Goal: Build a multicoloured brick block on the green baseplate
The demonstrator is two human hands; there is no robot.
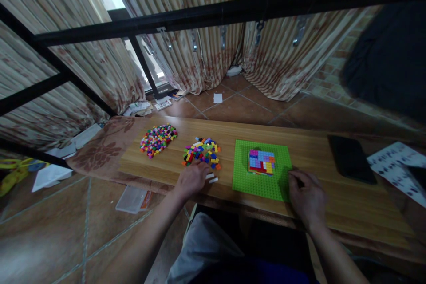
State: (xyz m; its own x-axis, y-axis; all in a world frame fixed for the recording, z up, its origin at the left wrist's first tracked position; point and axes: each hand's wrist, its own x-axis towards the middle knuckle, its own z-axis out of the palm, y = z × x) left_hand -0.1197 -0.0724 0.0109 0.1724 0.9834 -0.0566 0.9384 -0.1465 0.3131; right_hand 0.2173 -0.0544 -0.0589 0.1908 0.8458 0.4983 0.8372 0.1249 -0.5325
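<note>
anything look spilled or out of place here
Mainly the floor: a white paper lies alone beyond the wooden tabletop, and a clear plastic case lies on the near side, as if dropped. The loose toy bricks sit mostly in two piles, so they don't look spilled.

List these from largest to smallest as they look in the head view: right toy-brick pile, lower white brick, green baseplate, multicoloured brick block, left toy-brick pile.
1. Green baseplate
2. Left toy-brick pile and right toy-brick pile: too alike to rank
3. Multicoloured brick block
4. Lower white brick
</note>
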